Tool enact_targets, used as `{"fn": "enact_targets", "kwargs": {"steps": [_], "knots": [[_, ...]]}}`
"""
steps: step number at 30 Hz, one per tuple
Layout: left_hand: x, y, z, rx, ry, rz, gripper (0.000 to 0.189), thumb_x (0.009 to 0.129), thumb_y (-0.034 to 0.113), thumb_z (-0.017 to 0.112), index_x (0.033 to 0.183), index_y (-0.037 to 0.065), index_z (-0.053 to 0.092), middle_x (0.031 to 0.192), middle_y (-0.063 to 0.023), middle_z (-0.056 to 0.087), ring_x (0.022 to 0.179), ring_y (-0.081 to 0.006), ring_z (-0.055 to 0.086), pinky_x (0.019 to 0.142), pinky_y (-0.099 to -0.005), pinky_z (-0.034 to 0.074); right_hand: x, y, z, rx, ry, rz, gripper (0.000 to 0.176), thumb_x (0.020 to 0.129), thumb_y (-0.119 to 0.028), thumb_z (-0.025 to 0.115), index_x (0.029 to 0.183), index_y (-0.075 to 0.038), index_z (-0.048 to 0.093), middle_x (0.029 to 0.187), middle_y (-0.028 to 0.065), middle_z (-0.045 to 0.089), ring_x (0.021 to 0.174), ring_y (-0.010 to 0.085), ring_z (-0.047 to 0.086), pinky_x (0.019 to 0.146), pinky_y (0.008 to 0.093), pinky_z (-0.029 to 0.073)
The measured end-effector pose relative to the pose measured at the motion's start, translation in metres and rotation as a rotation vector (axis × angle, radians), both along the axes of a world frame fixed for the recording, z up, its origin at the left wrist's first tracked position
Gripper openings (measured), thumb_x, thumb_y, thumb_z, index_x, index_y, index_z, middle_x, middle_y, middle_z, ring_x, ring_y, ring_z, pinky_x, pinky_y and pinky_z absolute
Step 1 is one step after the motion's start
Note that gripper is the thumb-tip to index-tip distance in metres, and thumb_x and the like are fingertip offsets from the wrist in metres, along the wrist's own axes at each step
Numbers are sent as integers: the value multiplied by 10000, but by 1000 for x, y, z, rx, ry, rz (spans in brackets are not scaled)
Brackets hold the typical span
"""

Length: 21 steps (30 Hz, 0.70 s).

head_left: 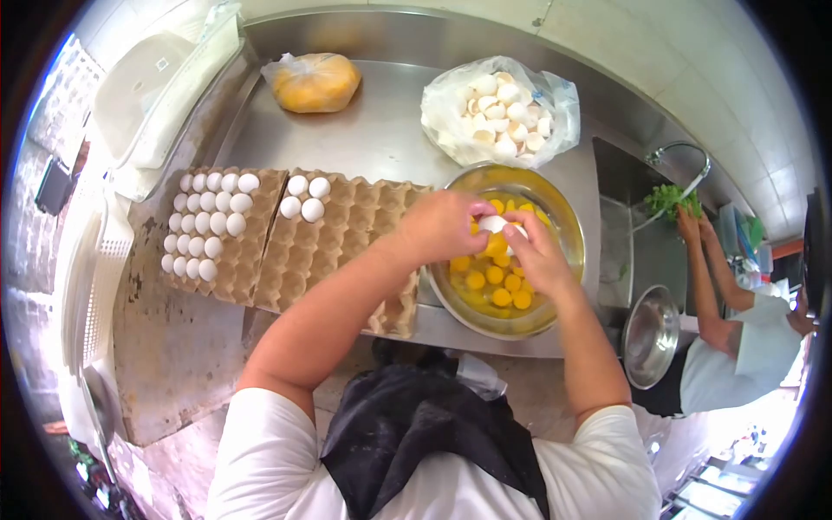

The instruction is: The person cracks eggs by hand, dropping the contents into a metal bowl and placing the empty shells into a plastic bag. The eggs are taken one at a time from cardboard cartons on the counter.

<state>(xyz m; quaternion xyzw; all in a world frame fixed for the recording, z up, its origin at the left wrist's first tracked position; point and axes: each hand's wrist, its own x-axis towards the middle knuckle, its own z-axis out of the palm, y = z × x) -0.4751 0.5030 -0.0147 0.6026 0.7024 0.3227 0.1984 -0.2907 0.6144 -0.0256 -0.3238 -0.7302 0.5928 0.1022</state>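
Above a large steel bowl (568, 299), my left hand (440, 227) and my right hand (542, 258) meet with fingertips closed around a white egg (493, 224). Its shell looks cracked open, and a yolk shows just beneath it between my fingers. Many raw yolks (502, 297) in clear egg white lie in the bowl. Left of the bowl is a cardboard egg tray (334, 251) with several whole eggs (303, 198) in one corner. A second egg tray (227, 282) beside it carries many white eggs (202, 222).
A plastic bag of empty eggshells (503, 117) stands behind the bowl. A tied bag of something yellow (314, 83) sits at the back left. White plastic crates (169, 95) are at far left. On the right, another person's hands (693, 224) hold green leaves (669, 201) at a tap and sink (614, 247).
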Motion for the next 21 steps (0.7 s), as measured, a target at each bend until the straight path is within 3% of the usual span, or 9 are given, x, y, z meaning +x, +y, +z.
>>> {"fn": "enact_targets", "kwargs": {"steps": [2, 5, 6, 8, 9, 11, 16, 18, 21], "knots": [[0, 1, 6, 31, 165, -10, 335, 777, 298, 709, 1065, 129, 727, 958, -117, 726, 846, -293, 701, 780, -389, 565, 5, 7, 4, 377, 55, 86, 390, 1016, -383, 539, 1192, -35, 568, 853, 14, 601, 666, 94, 533, 602, 262, 445], [1, 0, 12, 59, 234, 16, 355, 776, 289, 709, 1099, 142, 710, 957, -109, 715, 856, -303, 694, 767, -404, 566, 9, 16, -10, 376, 77, 10, 396, 1016, -411, 532, 1201, -65, 583, 867, 10, 618, 665, 79, 558, 581, 240, 450], [7, -1, 13, 87, 126, 68, 380, 778, 296, 715, 1122, 134, 696, 954, -106, 712, 858, -305, 692, 761, -404, 566, 9, 16, -9, 378, 85, 16, 396, 1016, -411, 532, 1201, -65, 583, 867, 10, 618, 665, 79, 558, 581, 240, 450], [19, -1, 14, 125, 26, 127, 406, 780, 303, 721, 1144, 126, 682, 952, -102, 709, 859, -308, 690, 756, -404, 566, 8, 13, -7, -339, 203, -95, 394, 1010, -438, 520, 1195, -100, 601, 862, 3, 644, 654, 71, 588, 548, 217, 453], [27, 0, 11, 133, 55, 126, 429, 785, 310, 733, 1161, 114, 667, 962, -100, 709, 865, -309, 689, 757, -402, 564, 8, 11, -9, -333, 206, -85, 394, 1010, -438, 520, 1195, -100, 601, 862, 3, 644, 654, 71, 588, 548, 217, 453], [34, -5, 10, 147, 87, 135, 454, 789, 317, 745, 1178, 102, 651, 973, -97, 710, 871, -310, 689, 758, -401, 561, 7, 6, -19, -788, 270, -71, 378, 1009, -440, 504, 1189, -125, 611, 842, -7, 659, 637, 69, 604, 517, 199, 447], [37, -35, 21, 241, 3, 288, 536, 777, 340, 802, 1222, 93, 634, 983, -101, 705, 884, -261, 693, 778, -366, 551, -23, 19, 8, -745, 289, -81, 352, 999, -403, 524, 1174, -110, 608, 835, -3, 658, 616, 73, 588, 498, 202, 427], [34, -58, 20, 288, -51, 372, 552, 781, 329, 807, 1242, 85, 627, 970, -98, 703, 866, -236, 695, 779, -347, 551, -44, 38, 27, -443, 406, -106, 334, 968, -384, 588, 1158, -110, 613, 848, 13, 659, 606, 67, 569, 502, 210, 422], [30, -97, 17, 95, -232, 359, 563, 795, 267, 814, 1273, 52, 608, 961, -82, 698, 839, -176, 677, 775, -309, 545, -81, 68, 62, -136, 360, -257, 400, 910, -372, 681, 1206, -115, 600, 873, 47, 664, 634, 81, 572, 548, 225, 444]]}}
